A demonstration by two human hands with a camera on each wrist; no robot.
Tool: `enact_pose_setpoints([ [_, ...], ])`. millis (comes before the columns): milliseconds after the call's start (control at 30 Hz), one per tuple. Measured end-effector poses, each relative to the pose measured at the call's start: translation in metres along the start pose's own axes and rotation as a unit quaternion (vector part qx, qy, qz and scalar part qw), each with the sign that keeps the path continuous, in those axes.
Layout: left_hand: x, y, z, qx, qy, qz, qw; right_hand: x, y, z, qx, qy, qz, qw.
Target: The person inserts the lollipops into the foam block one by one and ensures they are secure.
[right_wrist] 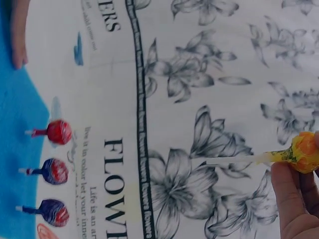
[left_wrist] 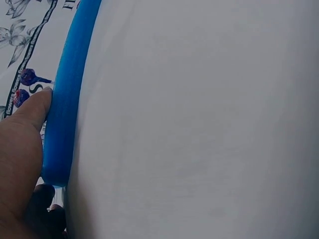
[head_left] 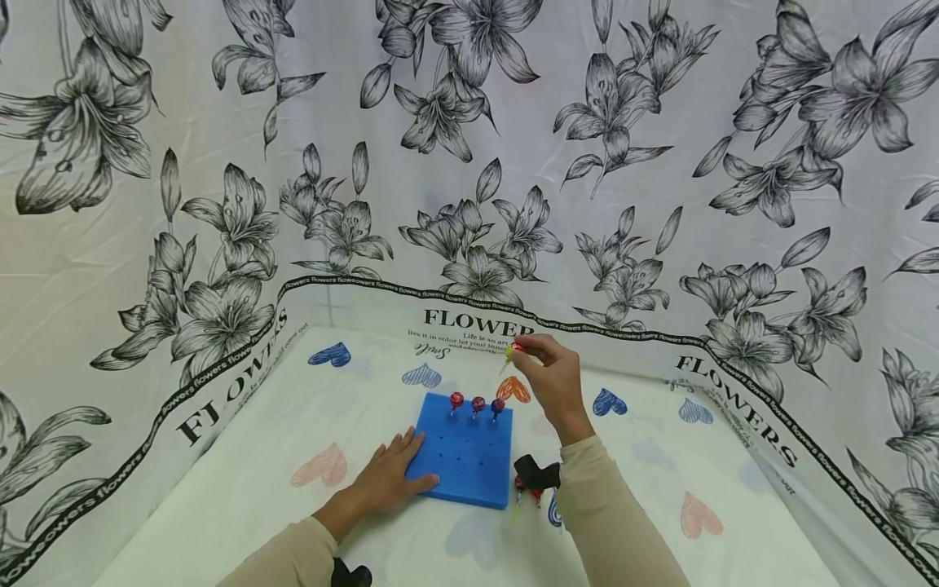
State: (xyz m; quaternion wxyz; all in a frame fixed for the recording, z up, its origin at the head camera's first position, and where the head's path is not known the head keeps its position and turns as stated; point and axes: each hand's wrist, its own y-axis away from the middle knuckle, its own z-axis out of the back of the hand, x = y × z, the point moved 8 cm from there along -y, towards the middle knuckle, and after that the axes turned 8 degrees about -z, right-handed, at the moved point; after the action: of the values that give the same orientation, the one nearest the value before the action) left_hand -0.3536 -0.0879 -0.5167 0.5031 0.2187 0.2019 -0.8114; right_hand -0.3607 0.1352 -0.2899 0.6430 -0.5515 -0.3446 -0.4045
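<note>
A blue foam board [head_left: 469, 456] with small holes lies on the cloth-covered surface. Along its far edge stand a red lollipop [right_wrist: 59, 132], a middle lollipop [right_wrist: 55, 171] and a dark purple lollipop [right_wrist: 53, 212], sticks down in the board. My left hand [head_left: 392, 477] rests with spread, straight fingers on the board's left edge; its thumb touches the board's near left part. Above and beyond the board's far right corner, my right hand [head_left: 553, 379] pinches a yellow lollipop [right_wrist: 305, 153] by its wrapped head, with its white stick pointing away from the fingers.
More lollipops [head_left: 534, 493] lie right of the board, partly hidden by the right forearm and its black wrist strap [head_left: 537, 473]. The white cloth [head_left: 367, 408] bears printed hearts. A flower-printed curtain [head_left: 477, 163] hangs behind and at the sides.
</note>
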Motion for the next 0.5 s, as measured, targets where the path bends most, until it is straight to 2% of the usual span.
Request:
enact_pose_setpoints([
  [67, 0.000, -0.001, 0.000, 0.000, -0.003, 0.001, 1.0000, 0.013, 0.004, -0.006, 0.002, -0.006, 0.005, 1.0000],
  [167, 0.000, -0.002, 0.001, 0.000, -0.003, 0.003, 1.0000, 0.017, 0.007, -0.014, 0.005, -0.017, 0.014, 0.9997],
  [500, 0.002, -0.001, -0.003, 0.003, 0.000, 0.006, 1.0000, 0.003, 0.011, -0.042, 0.024, -0.040, 0.017, 0.9988],
])
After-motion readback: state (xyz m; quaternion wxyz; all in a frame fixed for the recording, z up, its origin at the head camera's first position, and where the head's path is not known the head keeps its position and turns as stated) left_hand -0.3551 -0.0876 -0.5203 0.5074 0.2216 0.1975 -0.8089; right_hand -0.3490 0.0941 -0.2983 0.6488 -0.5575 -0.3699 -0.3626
